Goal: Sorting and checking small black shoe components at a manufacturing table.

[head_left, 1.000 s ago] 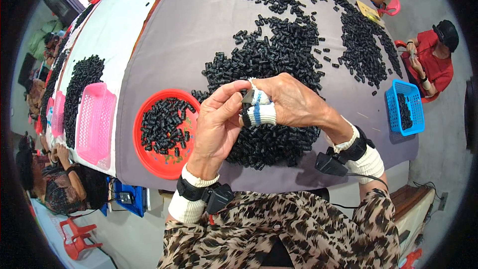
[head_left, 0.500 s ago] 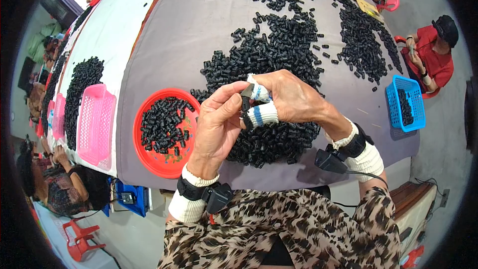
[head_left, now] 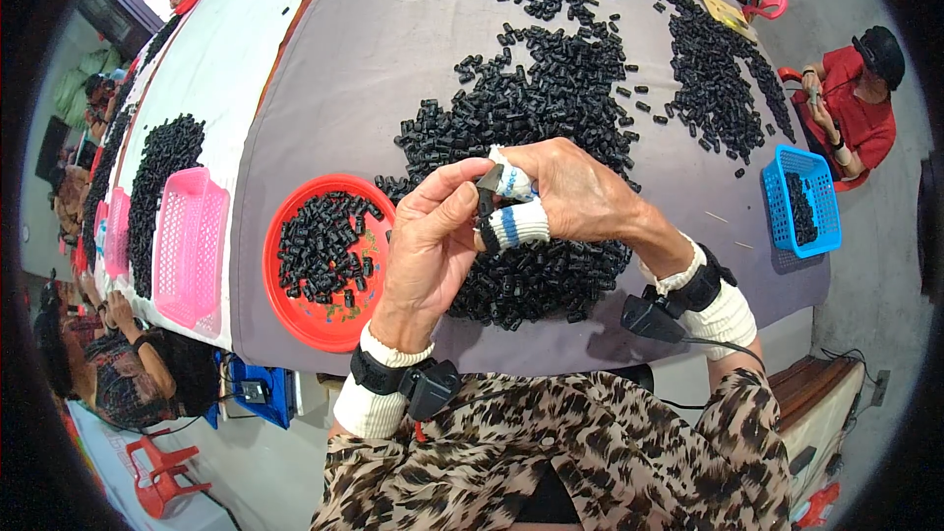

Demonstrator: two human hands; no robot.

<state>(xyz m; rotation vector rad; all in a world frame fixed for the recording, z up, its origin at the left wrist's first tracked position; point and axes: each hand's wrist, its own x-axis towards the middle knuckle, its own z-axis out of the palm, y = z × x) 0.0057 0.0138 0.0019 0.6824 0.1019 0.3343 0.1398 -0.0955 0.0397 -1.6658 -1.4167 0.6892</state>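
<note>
Both hands meet over the near edge of a large heap of small black plastic parts (head_left: pixel 531 108). Thumb and fingers of my left hand (head_left: pixel 433 226) pinch a small black part (head_left: pixel 486 199). My right hand (head_left: pixel 585 192) is curled against the same part, with white and blue wraps on its fingers. Those wraps and the fingers hide much of the part, so its full shape does not show. To the left of my left hand sits a round red tray (head_left: pixel 277 300) with many similar black parts in it.
A pink basket (head_left: pixel 190 246) stands on the white cloth at left, beside another black heap (head_left: pixel 167 162). At right a blue basket (head_left: pixel 821 206) holds some parts, near a co-worker in red (head_left: pixel 854 108). More black parts (head_left: pixel 708 88) lie farther back on the grey cloth (head_left: pixel 334 69).
Hardly anything differs. Both hands keep their place and hold on the small black part.
</note>
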